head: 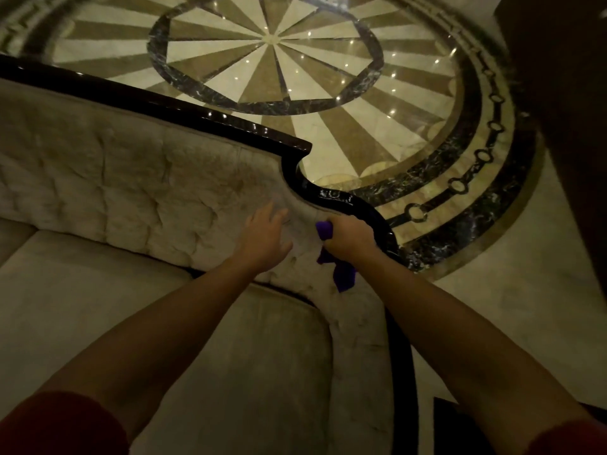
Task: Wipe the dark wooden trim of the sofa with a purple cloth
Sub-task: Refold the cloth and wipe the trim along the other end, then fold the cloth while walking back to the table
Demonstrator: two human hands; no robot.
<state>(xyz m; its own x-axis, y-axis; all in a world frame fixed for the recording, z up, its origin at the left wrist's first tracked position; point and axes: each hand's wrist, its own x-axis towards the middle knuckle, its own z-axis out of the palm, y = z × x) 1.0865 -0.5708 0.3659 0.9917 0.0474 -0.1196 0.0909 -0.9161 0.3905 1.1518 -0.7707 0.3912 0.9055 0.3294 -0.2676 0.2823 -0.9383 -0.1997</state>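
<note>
The sofa's dark glossy wooden trim (184, 108) runs along the top of the tufted beige backrest (131, 178), steps down in a curve and continues along the arm at right. My right hand (349, 236) is shut on a purple cloth (341, 274) and presses it against the curved trim where it bends down the arm; a tail of cloth hangs below the fist. My left hand (264, 236) lies open and flat on the beige upholstery just left of the cloth.
Beige seat cushions (98, 290) fill the lower left. Behind the sofa lies a polished marble floor with a sunburst medallion (272, 39) and dark ring borders. A dark piece of furniture (565, 93) stands at the right edge.
</note>
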